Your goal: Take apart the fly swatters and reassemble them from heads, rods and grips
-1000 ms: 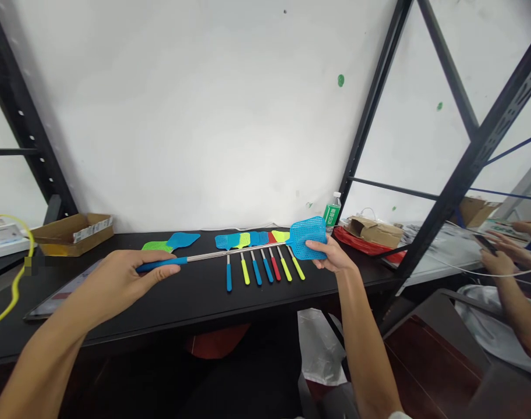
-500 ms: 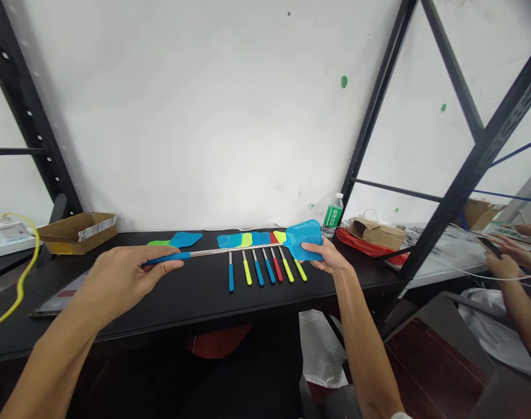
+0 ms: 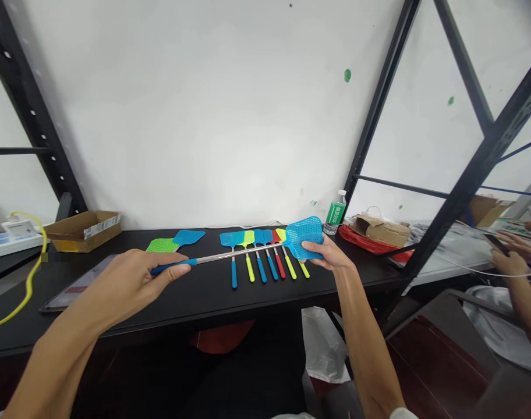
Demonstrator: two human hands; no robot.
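Observation:
A blue fly swatter (image 3: 304,235) with an extended metal rod is stretched between my two hands above the black table. My left hand (image 3: 149,279) is closed around its blue handle. My right hand (image 3: 329,253) pinches the perforated blue head, thumb on the near face. Behind and below the rod, several fly swatters (image 3: 260,270) in blue, yellow and red lie in a row with handles toward me; the held rod and head cover parts of them. Farther left, a green swatter head (image 3: 161,245) and a blue swatter head (image 3: 189,237) lie near the wall.
An open cardboard box (image 3: 84,233) and a flat tablet-like panel (image 3: 77,285) are on the left, near a yellow cable (image 3: 29,285). On the right stand a water bottle (image 3: 336,212) and a torn carton (image 3: 379,230). Beyond the rack post (image 3: 462,174), another person's hands hold a phone.
The handle end in my left hand has dropped slightly, so the rod now slants up to the right. Both hands keep their grip. The view has shifted a little.

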